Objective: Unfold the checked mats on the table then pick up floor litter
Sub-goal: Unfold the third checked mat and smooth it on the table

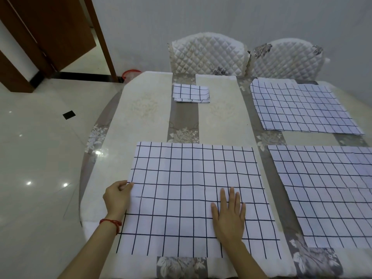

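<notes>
A white mat with dark checks (187, 190) lies spread flat on the near left part of the table (145, 109). My left hand (116, 198) pinches its left edge. My right hand (229, 216) rests flat on it, fingers apart, palm down. Two more checked mats lie unfolded: one at the near right (330, 194), one at the far right (302, 107). A folded checked mat (191, 93) sits at the far middle of the table.
Two quilted white chairs (209, 55) (287, 59) stand behind the table. Glossy white floor (36, 150) stretches to the left, with a dark square tile (68, 114). A red-rimmed basket (130, 73) stands by the brown door frame (104, 37).
</notes>
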`<act>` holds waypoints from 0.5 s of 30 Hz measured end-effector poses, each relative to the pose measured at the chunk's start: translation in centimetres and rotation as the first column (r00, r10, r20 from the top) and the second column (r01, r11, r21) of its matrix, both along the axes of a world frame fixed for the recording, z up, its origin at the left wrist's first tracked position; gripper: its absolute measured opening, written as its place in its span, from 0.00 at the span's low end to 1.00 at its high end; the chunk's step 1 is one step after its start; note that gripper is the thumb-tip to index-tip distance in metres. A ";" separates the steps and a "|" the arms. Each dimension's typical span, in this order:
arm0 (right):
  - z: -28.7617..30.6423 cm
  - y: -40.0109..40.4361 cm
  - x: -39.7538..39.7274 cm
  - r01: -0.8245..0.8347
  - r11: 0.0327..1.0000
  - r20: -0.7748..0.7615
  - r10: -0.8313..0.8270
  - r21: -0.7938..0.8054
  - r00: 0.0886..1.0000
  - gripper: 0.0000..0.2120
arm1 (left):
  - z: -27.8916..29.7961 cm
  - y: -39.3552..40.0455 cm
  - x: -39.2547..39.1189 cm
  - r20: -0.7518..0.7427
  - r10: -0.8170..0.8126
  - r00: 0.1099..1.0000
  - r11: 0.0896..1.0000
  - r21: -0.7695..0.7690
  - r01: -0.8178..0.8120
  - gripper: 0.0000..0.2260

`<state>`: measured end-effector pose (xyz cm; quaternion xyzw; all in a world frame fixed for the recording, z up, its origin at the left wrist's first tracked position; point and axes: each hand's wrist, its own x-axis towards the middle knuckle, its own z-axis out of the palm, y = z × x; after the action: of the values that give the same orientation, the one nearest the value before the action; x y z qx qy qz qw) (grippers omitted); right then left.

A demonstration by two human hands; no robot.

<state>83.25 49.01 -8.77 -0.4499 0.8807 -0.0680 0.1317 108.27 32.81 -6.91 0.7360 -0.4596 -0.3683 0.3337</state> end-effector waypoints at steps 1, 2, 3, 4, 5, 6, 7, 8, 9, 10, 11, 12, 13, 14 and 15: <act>0.0 0.0 0.0 0.001 1.000 0.001 -0.001 0.001 1.000 0.28 | 0.0 0.0 0.0 -0.007 -0.002 1.000 1.000 0.003 0.002 0.11; 0.0 0.0 0.0 0.001 1.000 0.001 -0.001 0.003 1.000 0.28 | 0.1 0.0 0.0 -0.010 -0.006 1.000 1.000 0.004 0.006 0.10; 0.0 0.0 0.0 0.001 1.000 0.001 -0.001 0.005 1.000 0.28 | 0.2 0.0 0.0 -0.010 -0.010 1.000 1.000 0.003 0.010 0.09; 0.0 0.0 0.0 0.000 1.000 -0.001 0.000 0.007 1.000 0.28 | 0.2 0.0 0.0 -0.008 -0.013 1.000 1.000 0.001 0.013 0.08; 0.0 0.0 0.0 -0.001 1.000 -0.002 0.001 0.008 1.000 0.28 | 0.3 0.0 0.1 -0.005 -0.016 1.000 1.000 -0.002 0.016 0.07; 0.1 0.0 0.1 -0.001 1.000 0.000 0.001 0.007 1.000 0.28 | 0.3 0.0 0.1 -0.005 -0.018 1.000 1.000 -0.004 0.018 0.06; 0.1 0.0 0.1 -0.001 1.000 0.001 0.001 0.007 1.000 0.28 | 0.4 0.0 0.2 -0.006 -0.016 1.000 1.000 -0.003 0.016 0.06; 0.1 0.0 0.1 -0.001 1.000 0.002 0.001 0.009 1.000 0.28 | 0.4 0.0 0.3 -0.007 -0.013 1.000 1.000 -0.001 0.013 0.06; 0.2 0.0 0.1 -0.002 1.000 0.000 0.002 0.014 1.000 0.28 | 0.4 -0.1 0.4 -0.007 -0.011 1.000 1.000 -0.001 0.011 0.06; 0.2 0.0 0.1 -0.003 1.000 0.000 0.003 0.019 1.000 0.28 | 0.3 -0.1 0.5 -0.007 -0.011 1.000 1.000 -0.001 0.011 0.05; 0.2 -0.1 0.1 -0.003 1.000 0.002 0.003 0.023 1.000 0.28 | 0.3 -0.2 0.6 -0.008 -0.013 1.000 1.000 -0.001 0.013 0.05; 0.2 -0.1 0.1 -0.002 1.000 0.004 0.002 0.026 1.000 0.28 | 0.3 -0.3 0.7 -0.010 -0.015 1.000 1.000 0.000 0.015 0.05; 0.2 -0.1 0.1 -0.002 1.000 0.003 0.002 0.030 1.000 0.28 | 0.4 -0.4 0.7 -0.012 -0.015 1.000 1.000 0.002 0.015 0.05; 0.2 -0.1 0.1 -0.002 0.999 0.001 0.002 0.032 1.000 0.28 | 0.4 -0.5 0.6 -0.014 -0.014 1.000 1.000 0.004 0.014 0.05; 0.2 -0.1 0.1 -0.001 1.000 0.001 0.000 0.029 1.000 0.28 | 0.5 -0.6 0.6 -0.014 -0.014 1.000 1.000 0.005 0.014 0.05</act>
<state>83.34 48.92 -8.55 -0.4481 0.8814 -0.0556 0.1388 108.85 32.22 -6.41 0.7310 -0.4616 -0.3769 0.3324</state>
